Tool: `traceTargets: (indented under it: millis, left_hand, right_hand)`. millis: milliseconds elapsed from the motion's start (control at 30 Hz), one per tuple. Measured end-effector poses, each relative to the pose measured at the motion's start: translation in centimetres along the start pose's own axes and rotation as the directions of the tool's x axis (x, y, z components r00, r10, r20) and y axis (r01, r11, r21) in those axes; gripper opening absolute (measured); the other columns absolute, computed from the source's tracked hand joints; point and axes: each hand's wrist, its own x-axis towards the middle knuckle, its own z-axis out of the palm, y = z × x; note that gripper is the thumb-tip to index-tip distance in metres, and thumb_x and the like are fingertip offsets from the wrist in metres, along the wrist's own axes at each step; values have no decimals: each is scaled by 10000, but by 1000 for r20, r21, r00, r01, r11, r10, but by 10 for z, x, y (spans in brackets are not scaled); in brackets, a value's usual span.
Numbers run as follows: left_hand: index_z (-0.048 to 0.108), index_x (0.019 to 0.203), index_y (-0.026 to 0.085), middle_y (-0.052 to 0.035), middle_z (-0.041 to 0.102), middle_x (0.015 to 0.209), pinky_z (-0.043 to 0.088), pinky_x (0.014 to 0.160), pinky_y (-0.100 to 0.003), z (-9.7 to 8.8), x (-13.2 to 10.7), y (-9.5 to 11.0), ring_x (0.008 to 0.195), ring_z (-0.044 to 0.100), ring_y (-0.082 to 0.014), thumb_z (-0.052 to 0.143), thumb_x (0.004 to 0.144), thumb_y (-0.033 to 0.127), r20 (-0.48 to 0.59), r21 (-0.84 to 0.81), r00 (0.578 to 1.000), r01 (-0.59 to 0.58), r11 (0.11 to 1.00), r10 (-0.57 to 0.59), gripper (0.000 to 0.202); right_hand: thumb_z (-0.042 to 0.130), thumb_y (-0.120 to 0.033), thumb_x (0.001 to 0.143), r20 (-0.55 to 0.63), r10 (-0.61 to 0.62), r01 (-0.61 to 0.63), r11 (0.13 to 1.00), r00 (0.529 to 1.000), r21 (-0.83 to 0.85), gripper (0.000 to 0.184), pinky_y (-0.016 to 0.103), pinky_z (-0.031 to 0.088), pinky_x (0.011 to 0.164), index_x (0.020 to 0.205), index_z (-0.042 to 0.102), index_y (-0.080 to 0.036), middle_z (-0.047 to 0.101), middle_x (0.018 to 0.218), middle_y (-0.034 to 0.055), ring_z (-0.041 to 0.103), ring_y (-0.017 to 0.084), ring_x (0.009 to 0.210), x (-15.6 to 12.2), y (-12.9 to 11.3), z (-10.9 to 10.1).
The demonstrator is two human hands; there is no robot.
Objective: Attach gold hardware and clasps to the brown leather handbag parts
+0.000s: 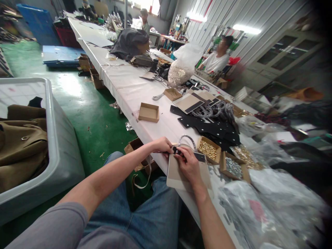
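A beige panel [174, 174] with a black strip across its far side lies at the near edge of the long table, over my lap. My left hand [164, 145] is closed on the far left corner of the panel, by the end of the black strip. Bent over that strip, my right hand [188, 162] is closed with its fingertips near the left thumb. Whatever small piece is between its fingers is hidden. A grey wrapped curved handle [190, 138] arches up just beyond both hands.
Cartons of gold studs [207, 149] and silver studs [231, 166] stand to the right. Farther along the table [114, 77] are a shallow carton [148, 112], black pieces [207, 126] and stacked panels [188, 102]. A grey bin [66, 145] stands left; a co-worker [216, 58] sits across.
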Motion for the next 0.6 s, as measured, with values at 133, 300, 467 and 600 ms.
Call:
traceTargets:
  millis: [133, 300, 467, 600]
  left_hand:
    - [804, 696, 123, 13, 638, 561, 626, 573, -209, 3, -8, 5, 546, 658, -124, 841, 782, 93, -46, -16, 997, 60, 998, -61, 98]
    - [780, 664, 120, 18, 629, 550, 566, 506, -176, 4, -13, 8, 482, 609, -97, 873, 776, 83, -37, -101, 996, 76, 992, -81, 150]
    - [754, 625, 124, 24, 617, 541, 568, 498, -180, 1, -6, 3, 475, 581, -87, 907, 745, 88, -26, -95, 997, 73, 993, -76, 197]
    - [763, 640, 126, 16, 651, 577, 640, 568, -225, 1, 0, -2, 535, 630, -109, 917, 718, 95, -34, -94, 996, 83, 992, -86, 176]
  right_hand:
    - [638, -376, 1130, 22, -13, 12, 999, 1000, 29, 251, 624, 605, 1178, 1366, 717, -353, 729, 1403, 116, 696, 356, 1349, 1, 0, 0]
    - [620, -347, 1140, 47, -24, 23, 999, 999, 27, 244, 596, 610, 1170, 1365, 712, -361, 757, 1377, 93, 716, 336, 1327, -2, 5, 0]
    - [618, -348, 1138, 51, -34, 34, 999, 998, 17, 256, 591, 625, 1135, 1368, 724, -382, 779, 1355, 80, 734, 342, 1298, -3, 8, 1]
    - [622, -323, 1137, 57, -39, 38, 999, 998, 11, 253, 566, 619, 1137, 1352, 741, -382, 787, 1355, 70, 738, 332, 1295, -3, 8, 2]
